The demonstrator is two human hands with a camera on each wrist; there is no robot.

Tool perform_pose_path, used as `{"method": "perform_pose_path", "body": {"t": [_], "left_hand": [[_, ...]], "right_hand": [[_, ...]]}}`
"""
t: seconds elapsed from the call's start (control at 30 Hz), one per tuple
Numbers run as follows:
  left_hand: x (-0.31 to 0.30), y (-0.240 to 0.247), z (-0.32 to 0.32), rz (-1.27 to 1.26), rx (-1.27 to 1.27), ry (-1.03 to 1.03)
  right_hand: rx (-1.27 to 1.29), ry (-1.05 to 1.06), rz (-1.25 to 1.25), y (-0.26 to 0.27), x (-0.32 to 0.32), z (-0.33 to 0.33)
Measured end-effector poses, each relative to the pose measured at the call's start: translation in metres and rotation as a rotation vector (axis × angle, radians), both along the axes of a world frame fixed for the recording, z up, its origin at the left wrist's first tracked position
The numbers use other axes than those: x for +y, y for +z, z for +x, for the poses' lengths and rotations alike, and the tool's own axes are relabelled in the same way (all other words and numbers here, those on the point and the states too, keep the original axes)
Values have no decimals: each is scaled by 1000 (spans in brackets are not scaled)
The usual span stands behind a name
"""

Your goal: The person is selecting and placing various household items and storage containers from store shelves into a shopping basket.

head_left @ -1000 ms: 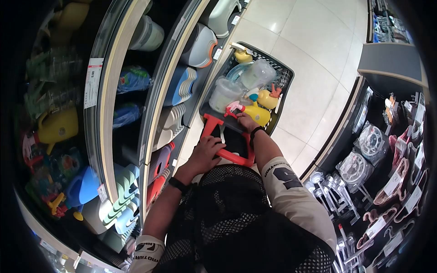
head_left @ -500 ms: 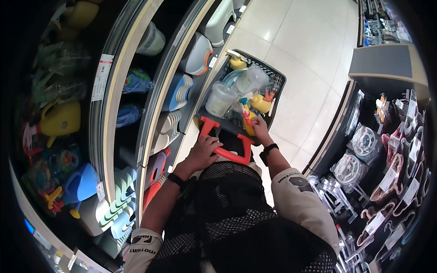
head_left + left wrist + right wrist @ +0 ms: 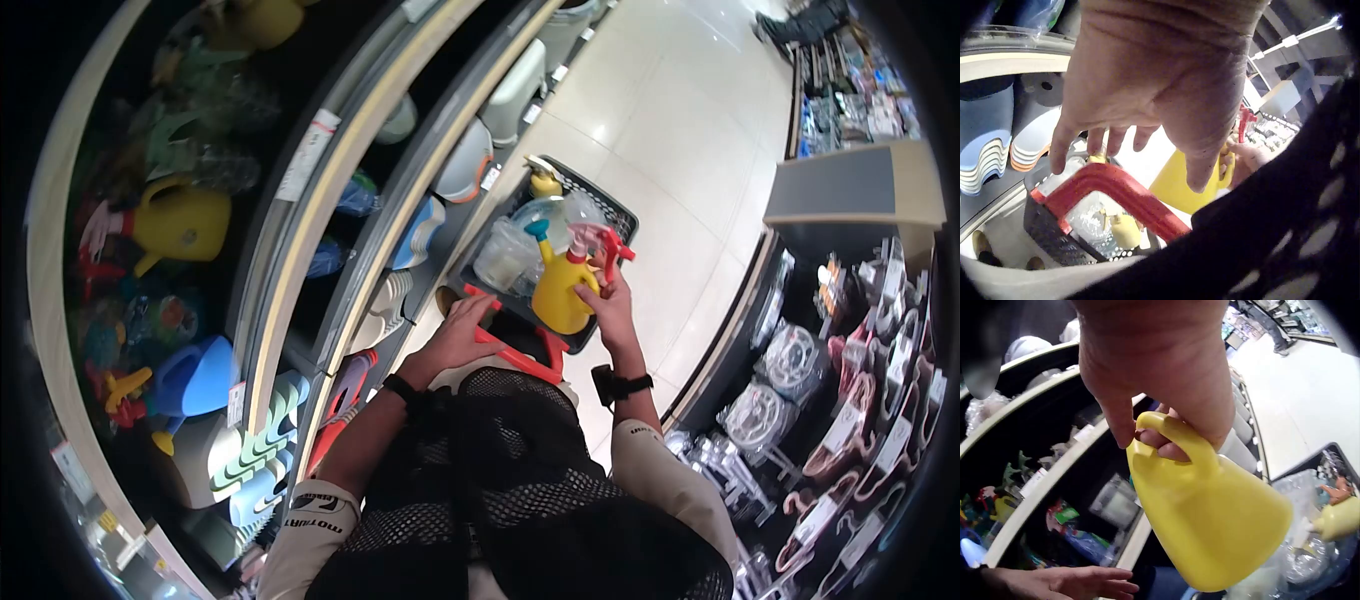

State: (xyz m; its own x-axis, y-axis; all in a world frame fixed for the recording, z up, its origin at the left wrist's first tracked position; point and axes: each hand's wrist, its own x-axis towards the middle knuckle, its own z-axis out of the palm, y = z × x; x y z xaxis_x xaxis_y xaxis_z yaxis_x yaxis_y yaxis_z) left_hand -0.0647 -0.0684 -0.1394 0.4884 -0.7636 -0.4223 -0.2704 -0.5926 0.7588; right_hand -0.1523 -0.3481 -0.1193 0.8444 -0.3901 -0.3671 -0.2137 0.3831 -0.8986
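Note:
A yellow watering can [image 3: 564, 296] with a red trigger spray head [image 3: 612, 250] and a teal rose on its spout is held up over the basket. My right hand [image 3: 614, 308] grips it, fingers curled through its loop handle [image 3: 1179, 432] in the right wrist view. A dark shopping basket [image 3: 618, 214] with a red handle [image 3: 530, 366] stands before me. My left hand [image 3: 462, 336] is at that handle; in the left wrist view its fingers [image 3: 1060, 147] are extended above the red bar [image 3: 1124, 190], and the right wrist view shows them straight.
Inside the basket lie clear plastic-wrapped containers [image 3: 503, 256] and a second yellow sprayer [image 3: 1342, 519]. Shelves of stools [image 3: 465, 160] and watering cans [image 3: 185, 228] line the left. Hangers [image 3: 840, 430] hang at right. Another person's legs [image 3: 812, 25] show far down the aisle.
My right hand has lifted the yellow watering can up out of the basket, towards me, and turned it upright. My left hand stays at the red handle. The view has swung somewhat.

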Motion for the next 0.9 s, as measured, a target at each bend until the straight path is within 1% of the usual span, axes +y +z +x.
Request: {"method": "perform_pose_path", "body": {"t": [0.03, 0.07, 0.1, 0.17, 0.23, 0.27, 0.3, 0.33, 0.37, 0.4, 0.43, 0.47, 0.5, 0.53, 0.57, 0.63, 0.7, 0.73, 0.77, 0.8, 0.83, 0.9], "left_hand": [[0, 9, 6, 20, -1, 77], [0, 9, 12, -12, -15, 104], [1, 19, 17, -47, -39, 135], [1, 53, 25, -121, -62, 151], [0, 95, 36, -54, 274, 177], [5, 90, 30, -222, 320, 206], [10, 108, 29, -223, 299, 237], [11, 138, 26, -385, 374, 298], [14, 155, 24, -553, 450, 350], [19, 155, 23, -613, 274, 347], [26, 158, 24, -620, 259, 358], [37, 161, 25, -650, 134, 381], [48, 165, 27, -678, 7, 403], [56, 177, 28, -704, 70, 483], [64, 184, 29, -711, 58, 491], [82, 196, 34, -773, -127, 574], [100, 209, 37, -753, -150, 603], [108, 213, 37, -750, -202, 657], [117, 217, 35, -745, -254, 711], [126, 220, 32, -721, -235, 713], [132, 218, 29, -724, -244, 726], [143, 207, 25, -839, -105, 936]], "right_hand": [[-3, 26, -86, 12, 1, 4], [3, 66, -117, 26, 1, 7], [4, 112, -143, 41, 1, 11], [-124, 216, -196, 81, 6, 22], [-262, 264, -77, 115, 19, 33], [-300, 321, -49, 127, 24, 37], [-335, 372, -24, 140, 28, 43], [-350, 422, -51, 160, 37, 50], [-361, 445, -51, 174, 46, 57], [-374, 500, -96, 186, 53, 66], [-386, 551, -144, 201, 62, 76], [-423, 569, -211, 223, 79, 90], [-426, 597, -361, 227, 88, 99], [-485, 603, -443, 230, 97, 111], [-542, 609, -525, 234, 109, 121], [-586, 638, -413, 241, 135, 135], [-713, 668, -439, 241, 157, 154], [-720, 683, -439, 243, 168, 161], [-659, 721, -355, 245, 178, 168], [-597, 758, -271, 246, 188, 175], [-603, 773, -271, 247, 197, 182], [-627, 776, -251, 246, 215, 197]]}}
